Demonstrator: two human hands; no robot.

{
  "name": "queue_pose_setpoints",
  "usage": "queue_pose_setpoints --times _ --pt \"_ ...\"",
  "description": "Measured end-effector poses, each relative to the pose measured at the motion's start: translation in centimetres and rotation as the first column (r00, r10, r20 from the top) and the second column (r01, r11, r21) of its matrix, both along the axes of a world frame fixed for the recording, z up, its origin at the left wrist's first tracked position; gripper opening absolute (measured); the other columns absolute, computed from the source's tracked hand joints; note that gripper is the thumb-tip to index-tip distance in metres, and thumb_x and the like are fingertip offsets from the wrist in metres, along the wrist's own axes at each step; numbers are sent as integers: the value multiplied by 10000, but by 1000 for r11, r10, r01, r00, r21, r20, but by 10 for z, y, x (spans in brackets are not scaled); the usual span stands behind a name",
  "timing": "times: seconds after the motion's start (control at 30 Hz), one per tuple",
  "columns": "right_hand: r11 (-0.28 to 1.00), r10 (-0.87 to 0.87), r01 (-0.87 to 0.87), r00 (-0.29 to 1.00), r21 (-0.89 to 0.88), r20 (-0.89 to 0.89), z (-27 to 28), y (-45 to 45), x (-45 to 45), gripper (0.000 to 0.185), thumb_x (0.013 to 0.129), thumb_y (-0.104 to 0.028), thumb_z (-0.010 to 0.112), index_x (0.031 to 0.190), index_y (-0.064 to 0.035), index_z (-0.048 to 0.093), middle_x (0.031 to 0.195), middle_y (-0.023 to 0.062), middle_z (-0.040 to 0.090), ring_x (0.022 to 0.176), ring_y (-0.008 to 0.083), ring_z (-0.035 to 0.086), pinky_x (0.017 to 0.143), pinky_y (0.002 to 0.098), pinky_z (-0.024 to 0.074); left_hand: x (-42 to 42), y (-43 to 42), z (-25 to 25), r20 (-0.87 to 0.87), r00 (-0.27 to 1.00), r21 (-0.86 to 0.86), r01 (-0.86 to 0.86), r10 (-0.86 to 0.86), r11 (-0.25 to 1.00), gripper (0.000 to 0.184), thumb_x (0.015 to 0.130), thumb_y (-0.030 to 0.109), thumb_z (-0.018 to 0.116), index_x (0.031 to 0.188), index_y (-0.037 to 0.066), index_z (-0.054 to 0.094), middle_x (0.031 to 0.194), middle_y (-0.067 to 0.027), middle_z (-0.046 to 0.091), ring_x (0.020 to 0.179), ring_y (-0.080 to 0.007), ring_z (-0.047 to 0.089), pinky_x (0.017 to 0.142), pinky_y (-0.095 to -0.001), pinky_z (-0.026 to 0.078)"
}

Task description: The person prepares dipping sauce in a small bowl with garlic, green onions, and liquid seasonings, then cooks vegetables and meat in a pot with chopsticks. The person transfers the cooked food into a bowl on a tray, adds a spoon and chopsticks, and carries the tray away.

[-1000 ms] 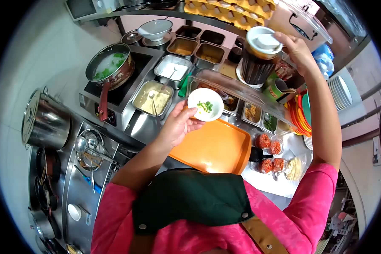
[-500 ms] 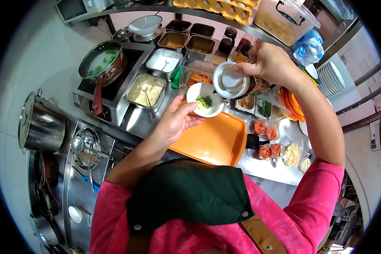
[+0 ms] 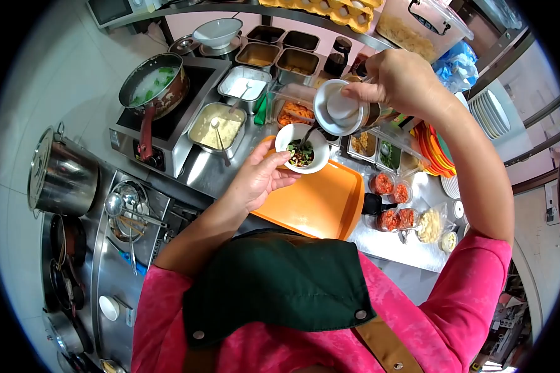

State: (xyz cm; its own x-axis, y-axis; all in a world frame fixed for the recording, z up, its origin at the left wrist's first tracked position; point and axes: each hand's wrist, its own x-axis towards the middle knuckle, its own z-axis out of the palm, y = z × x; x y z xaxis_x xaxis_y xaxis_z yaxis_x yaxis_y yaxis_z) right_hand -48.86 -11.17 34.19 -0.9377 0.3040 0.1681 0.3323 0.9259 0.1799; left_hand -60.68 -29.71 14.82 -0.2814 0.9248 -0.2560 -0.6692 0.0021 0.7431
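Note:
My left hand (image 3: 262,176) holds a small white bowl (image 3: 318,147) by its left rim, above an orange tray (image 3: 311,205). Chopped green pieces (image 3: 300,154) sit in the bowl, with dark liquid among them. Just to the upper right, my right hand (image 3: 395,79) is closed on a white-lidded jug (image 3: 340,108), which is tilted toward the bowl. A dark stream runs from the jug's lip down into the bowl. The jug's handle is mostly hidden by my fingers.
At the left, a pan (image 3: 154,84) of white liquid and greens rests on a cooktop (image 3: 179,124). Metal containers (image 3: 218,129) stand behind the tray. Tubs of red food (image 3: 389,220) and stacked orange plates (image 3: 434,151) are at the right. A large pot (image 3: 68,173) stands far left.
The jug has come from the back right, over beside the bowl, and tipped. Dark liquid now flows into the bowl, where only green and pale pieces showed before.

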Motion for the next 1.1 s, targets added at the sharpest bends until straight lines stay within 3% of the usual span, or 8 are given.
queue_pose_setpoints --times 0.03,0.2,0.37,0.73,0.87,0.93,1.03,1.1 --pt "999 53 -54 995 -9 -83 -1 0 1 577 682 -541 632 535 2 509 487 154 458 475 316 478 488 379 404 0 0 0 1 1000 -1 0 0 1000 479 845 183 551 1247 81 311 1001 -96 561 800 -196 617 654 -254 535" --pt "998 60 -61 995 -5 -84 1 2 5 581 681 -541 635 537 7 509 485 153 458 471 313 477 486 377 404 4 2 -1 -27 1000 -13 -8 8 1000 402 856 188 523 1209 69 373 1004 -116 569 815 -193 612 695 -271 525" --pt "997 66 -69 995 -30 -76 -5 9 8 573 679 -526 646 540 14 514 492 155 463 471 307 482 483 375 403 4 7 -2 10 1000 -18 10 -10 1000 464 841 178 551 1231 82 319 1006 -99 565 795 -206 619 649 -258 532" --pt "952 -31 13 998 -306 -54 -19 46 22 565 667 -503 674 551 30 527 512 131 440 492 241 472 501 335 403 5 26 14 -32 999 73 -22 24 997 376 846 168 529 1173 56 381 985 -111 567 787 -194 618 653 -260 536" --pt "966 -30 19 999 -260 -38 -16 47 24 559 658 -499 682 558 31 536 511 135 444 488 241 479 501 332 409 8 36 15 -24 1000 81 8 -6 997 367 845 163 531 1166 57 389 980 -111 569 789 -194 618 653 -260 537" --pt "990 5 -7 1000 -138 -21 -16 49 23 626 613 -618 641 594 4 582 469 131 489 485 265 552 516 338 454 11 40 14 -25 1000 76 18 -17 997 366 841 162 537 1164 63 395 983 -105 572 790 -195 619 653 -263 533" --pt "996 22 -26 999 -88 -43 -20 54 24 606 613 -598 658 591 2 576 460 115 487 492 251 562 513 336 452 13 46 14 -33 999 53 31 -30 998 361 839 171 540 1158 70 404 987 -97 573 793 -197 619 656 -269 528" --pt "982 -24 15 999 -186 -44 -21 62 25 599 625 -587 659 585 4 571 464 112 490 488 227 563 518 327 451 16 48 16 -23 999 57 25 -24 998 355 839 176 540 1153 73 411 988 -93 575 791 -195 618 657 -270 526"
